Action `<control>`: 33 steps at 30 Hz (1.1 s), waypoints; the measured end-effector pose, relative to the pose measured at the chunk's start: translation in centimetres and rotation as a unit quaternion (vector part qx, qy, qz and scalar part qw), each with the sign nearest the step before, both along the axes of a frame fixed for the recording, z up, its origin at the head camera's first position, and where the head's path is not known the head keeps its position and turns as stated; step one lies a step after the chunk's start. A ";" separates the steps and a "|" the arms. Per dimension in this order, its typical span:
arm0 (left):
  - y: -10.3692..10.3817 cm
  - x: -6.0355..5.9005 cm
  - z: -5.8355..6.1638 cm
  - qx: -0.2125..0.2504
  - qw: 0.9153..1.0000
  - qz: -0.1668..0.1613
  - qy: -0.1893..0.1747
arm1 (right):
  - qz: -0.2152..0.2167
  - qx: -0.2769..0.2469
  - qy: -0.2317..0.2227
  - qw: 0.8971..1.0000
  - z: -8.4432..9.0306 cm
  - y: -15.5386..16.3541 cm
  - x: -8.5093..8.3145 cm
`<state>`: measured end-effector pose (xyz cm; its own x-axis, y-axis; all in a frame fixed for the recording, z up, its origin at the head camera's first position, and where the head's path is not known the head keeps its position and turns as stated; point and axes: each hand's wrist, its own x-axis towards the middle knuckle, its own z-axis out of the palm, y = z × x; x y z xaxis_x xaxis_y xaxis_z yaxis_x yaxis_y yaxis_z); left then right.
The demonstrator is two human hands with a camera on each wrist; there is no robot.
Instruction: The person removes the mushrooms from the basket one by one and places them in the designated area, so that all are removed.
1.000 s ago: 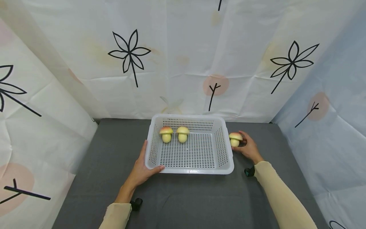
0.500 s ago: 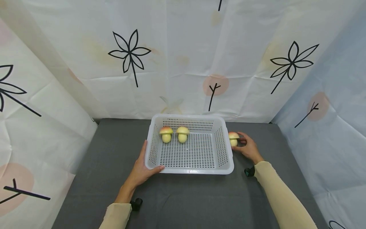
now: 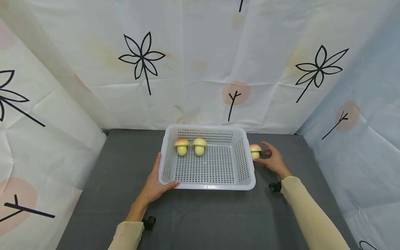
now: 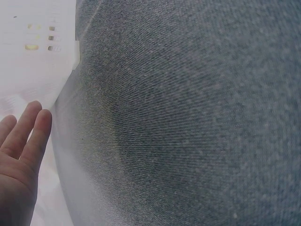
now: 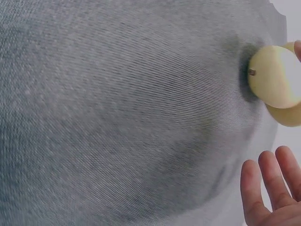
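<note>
Two toy mushrooms with yellow stems, the left one (image 3: pixel 181 147) orange-topped and the right one (image 3: pixel 199 146) pale yellow, lie in the back left of a white perforated basket (image 3: pixel 207 186). My left hand (image 3: pixel 155 184) rests at the basket's front left corner, thumb along the front rim and straight fingers against the left side. Just outside the basket's right wall is a third toy mushroom (image 3: pixel 255 151) with a reddish cap. Around it my right hand (image 3: pixel 273 160) is spread, thumb near the stem; the right wrist view shows straight fingers (image 5: pixel 270 176) apart from the mushroom (image 5: pixel 273 77).
Dark grey cloth (image 3: pixel 200 218) covers the table under the basket. White fabric printed with leaves and twigs (image 3: pixel 200 69) stands behind it and at both sides. A black wrist device (image 3: pixel 149 222) is worn on my left wrist, another (image 3: pixel 275 187) on my right.
The third mushroom has shifted slightly left, up to the basket's right wall. My right fingers have then spread and drawn back a little from it. The left hand and basket stay put.
</note>
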<state>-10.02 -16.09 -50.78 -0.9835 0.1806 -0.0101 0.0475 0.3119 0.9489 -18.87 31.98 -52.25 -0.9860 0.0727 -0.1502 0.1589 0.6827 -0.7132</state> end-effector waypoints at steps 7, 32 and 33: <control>0.0 0.0 0.1 0.013 1.000 -0.004 0.003 | 0.030 -0.003 0.035 0.999 1.4 0.3 0.4; 0.0 0.0 0.2 0.013 1.000 -0.005 0.004 | 0.128 -0.064 0.131 0.981 9.0 -6.8 0.0; 0.0 0.0 0.2 0.013 1.000 -0.005 0.004 | 0.128 -0.065 0.128 0.981 9.0 -7.3 -0.1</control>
<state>-10.01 -16.07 -50.61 -0.9816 0.1908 0.0015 0.0573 0.2875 0.9560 -18.97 24.64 -43.21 -0.9761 -0.1861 0.1125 -0.2012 0.5768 -0.7917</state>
